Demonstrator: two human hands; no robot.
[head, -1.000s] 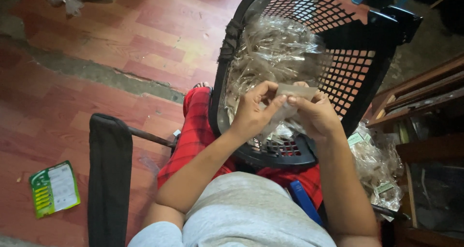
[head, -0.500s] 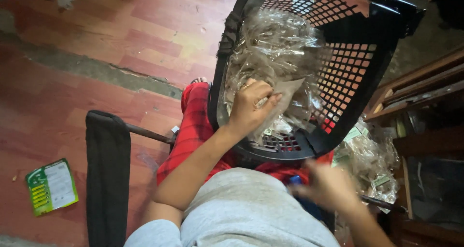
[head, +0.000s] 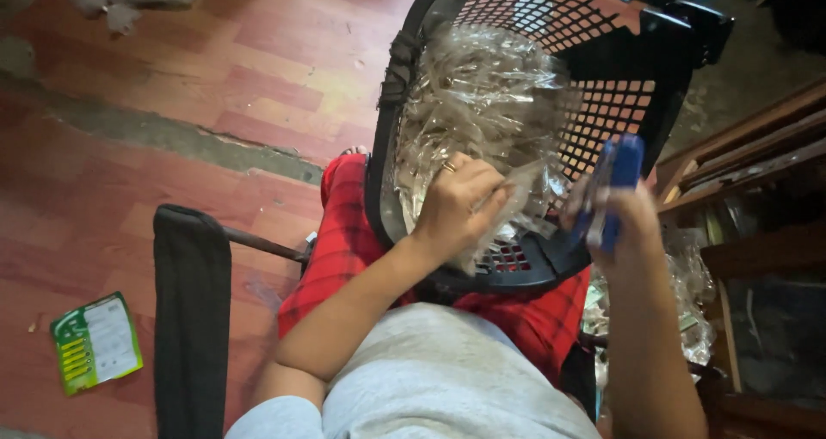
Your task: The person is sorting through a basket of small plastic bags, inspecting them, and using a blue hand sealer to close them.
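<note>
A red-brown wooden floor [head: 215, 78] fills the left and far part of the scene, with a grey worn strip running across it. On the person's lap, over red checked trousers [head: 344, 233], a big black plastic basket [head: 637, 86] with a lattice wall stands tilted on its side, its opening turned toward the person. A heap of clear plastic packets [head: 482, 95] lies inside it. To the left stands a black chair arm [head: 189, 310] on a thin metal bar. To the right are dark wooden shelves [head: 757, 172], and just near of the basket on that side lies another pile of clear packets [head: 688, 293]. A green and white card [head: 95, 340] lies on the floor at the near left.

The left hand [head: 460, 202], a ring on one finger, reaches into the basket, its fingers pinched on a small clear packet [head: 525, 185] at the basket's near rim. The right hand [head: 624, 224] is raised just right of it, fingers clenched around a blue stapler [head: 615, 185], which is blurred by motion.
</note>
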